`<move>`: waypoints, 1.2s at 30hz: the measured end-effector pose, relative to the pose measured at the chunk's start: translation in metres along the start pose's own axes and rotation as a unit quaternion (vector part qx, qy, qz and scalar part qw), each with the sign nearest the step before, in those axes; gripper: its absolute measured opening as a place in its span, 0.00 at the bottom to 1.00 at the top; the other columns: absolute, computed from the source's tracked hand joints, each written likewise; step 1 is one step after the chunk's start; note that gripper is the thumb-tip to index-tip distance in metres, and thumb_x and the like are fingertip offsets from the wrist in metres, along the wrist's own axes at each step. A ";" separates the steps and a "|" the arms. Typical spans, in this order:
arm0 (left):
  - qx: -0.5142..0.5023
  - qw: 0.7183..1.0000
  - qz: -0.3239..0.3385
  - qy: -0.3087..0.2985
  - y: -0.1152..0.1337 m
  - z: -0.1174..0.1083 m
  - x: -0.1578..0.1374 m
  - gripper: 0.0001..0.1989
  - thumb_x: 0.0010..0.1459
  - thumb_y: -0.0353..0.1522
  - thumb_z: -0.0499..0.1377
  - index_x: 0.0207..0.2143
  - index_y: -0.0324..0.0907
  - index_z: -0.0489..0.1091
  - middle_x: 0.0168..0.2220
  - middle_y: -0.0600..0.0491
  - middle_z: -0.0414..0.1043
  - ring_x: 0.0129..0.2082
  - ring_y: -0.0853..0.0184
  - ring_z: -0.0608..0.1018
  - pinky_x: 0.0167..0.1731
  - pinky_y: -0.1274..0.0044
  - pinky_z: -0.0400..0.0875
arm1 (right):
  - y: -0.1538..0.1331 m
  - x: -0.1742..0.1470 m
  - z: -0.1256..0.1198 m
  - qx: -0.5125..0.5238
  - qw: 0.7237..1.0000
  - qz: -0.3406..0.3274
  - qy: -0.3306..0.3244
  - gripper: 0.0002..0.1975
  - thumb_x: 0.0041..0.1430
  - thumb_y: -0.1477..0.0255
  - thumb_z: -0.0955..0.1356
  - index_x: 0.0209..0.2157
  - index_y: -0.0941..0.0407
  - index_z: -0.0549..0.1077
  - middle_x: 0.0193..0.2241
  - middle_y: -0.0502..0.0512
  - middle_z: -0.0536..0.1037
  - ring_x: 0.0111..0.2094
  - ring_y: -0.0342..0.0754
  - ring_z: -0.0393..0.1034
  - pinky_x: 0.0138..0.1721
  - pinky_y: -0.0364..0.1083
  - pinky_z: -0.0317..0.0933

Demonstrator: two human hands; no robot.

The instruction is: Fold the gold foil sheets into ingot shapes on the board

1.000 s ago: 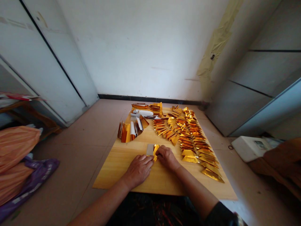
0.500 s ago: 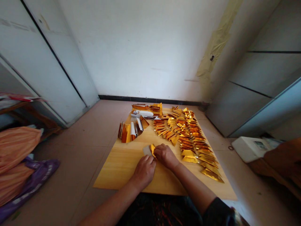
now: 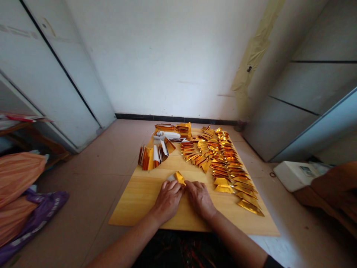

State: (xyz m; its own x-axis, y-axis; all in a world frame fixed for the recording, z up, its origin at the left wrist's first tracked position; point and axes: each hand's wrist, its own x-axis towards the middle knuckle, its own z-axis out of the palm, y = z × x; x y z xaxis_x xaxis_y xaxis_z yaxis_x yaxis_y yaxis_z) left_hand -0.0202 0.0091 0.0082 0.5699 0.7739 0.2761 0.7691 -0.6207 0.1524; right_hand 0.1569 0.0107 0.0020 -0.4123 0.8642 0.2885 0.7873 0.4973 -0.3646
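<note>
Between my hands, near the middle of the wooden board [image 3: 134, 204], is a partly folded sheet of gold foil paper [image 3: 180, 178] with a pale underside showing at its left. My left hand [image 3: 169, 199] grips its near left part, fingers bent and pressed together. At its near right corner, my right hand [image 3: 200, 197] pinches the edge with curled fingers. The fingertips hide the sheet's near edge. To the right, folded gold paper pieces [image 3: 224, 185] stand nested in long rows. Loose curled gold and white sheets [image 3: 150, 158] rest at the board's left.
More gold sheets [image 3: 165, 127] and a white roll [image 3: 171, 135] lie at the board's far edge. A white box [image 3: 290, 176] sits on the floor at right. Orange and purple bags [image 3: 47, 208] are at left. Cabinets flank the white wall [image 3: 173, 59].
My right hand has moved down and slightly right, from above the paper to its near right corner. The gold side of the sheet now shows more. The view has shifted slightly.
</note>
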 end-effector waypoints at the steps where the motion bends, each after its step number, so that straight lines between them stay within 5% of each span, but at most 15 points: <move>1: -0.002 1.000 0.014 0.008 -0.004 0.000 0.000 0.15 0.61 0.27 0.49 0.48 0.45 0.69 0.48 0.50 0.71 0.54 0.60 0.65 0.52 0.62 0.59 | 0.001 0.001 0.000 -0.002 1.000 -0.003 -0.001 0.17 0.62 0.77 0.60 0.53 0.55 0.64 0.39 0.56 0.76 0.41 0.48 0.67 0.45 0.47 0.58; 7: -0.010 0.999 0.052 0.002 -0.022 0.010 -0.003 0.16 0.62 0.31 0.50 0.52 0.49 0.66 0.53 0.53 0.69 0.58 0.63 0.64 0.61 0.57 0.45 | 0.005 0.000 0.002 -0.009 1.000 -0.017 -0.003 0.18 0.64 0.78 0.58 0.54 0.54 0.63 0.43 0.55 0.76 0.46 0.47 0.66 0.47 0.47 0.55; 17: 0.005 0.999 0.037 -0.013 -0.021 0.012 -0.008 0.17 0.61 0.32 0.52 0.53 0.50 0.64 0.56 0.52 0.66 0.56 0.63 0.66 0.59 0.60 0.49 | 0.005 0.014 0.004 -0.037 0.998 0.025 -0.037 0.20 0.61 0.79 0.58 0.55 0.57 0.64 0.48 0.61 0.74 0.56 0.54 0.60 0.51 0.54 0.54; 23: 0.035 0.998 -0.042 -0.020 -0.001 0.001 0.008 0.16 0.62 0.31 0.49 0.51 0.49 0.65 0.54 0.51 0.66 0.49 0.61 0.69 0.46 0.66 0.63 | 0.007 0.013 0.007 0.137 0.987 0.020 0.083 0.22 0.58 0.79 0.58 0.54 0.55 0.64 0.45 0.58 0.74 0.47 0.49 0.68 0.48 0.50 0.63; 29: 0.042 0.991 -0.122 -0.028 0.014 0.006 0.032 0.14 0.60 0.29 0.50 0.45 0.43 0.70 0.39 0.47 0.69 0.39 0.61 0.70 0.38 0.70 0.65 | -0.002 0.019 0.012 0.231 0.965 0.073 0.099 0.20 0.54 0.81 0.57 0.49 0.57 0.66 0.42 0.58 0.75 0.43 0.46 0.70 0.47 0.47 0.65; 36: -0.078 0.989 -0.021 -0.128 -0.033 -0.006 0.047 0.12 0.60 0.31 0.52 0.41 0.48 0.74 0.37 0.52 0.68 0.36 0.67 0.71 0.35 0.77 0.63 | 0.012 0.040 0.009 0.167 0.982 0.076 0.033 0.14 0.52 0.81 0.58 0.38 0.57 0.68 0.30 0.53 0.74 0.32 0.45 0.69 0.34 0.42 0.64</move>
State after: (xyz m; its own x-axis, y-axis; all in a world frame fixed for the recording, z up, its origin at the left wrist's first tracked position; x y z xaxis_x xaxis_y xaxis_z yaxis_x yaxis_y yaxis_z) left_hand -0.0202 0.0653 0.0218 0.6088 0.7930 0.0211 0.7507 -0.5844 0.3081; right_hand 0.1458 0.0517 0.0011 -0.2617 0.9293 0.2605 0.6392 0.3691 -0.6746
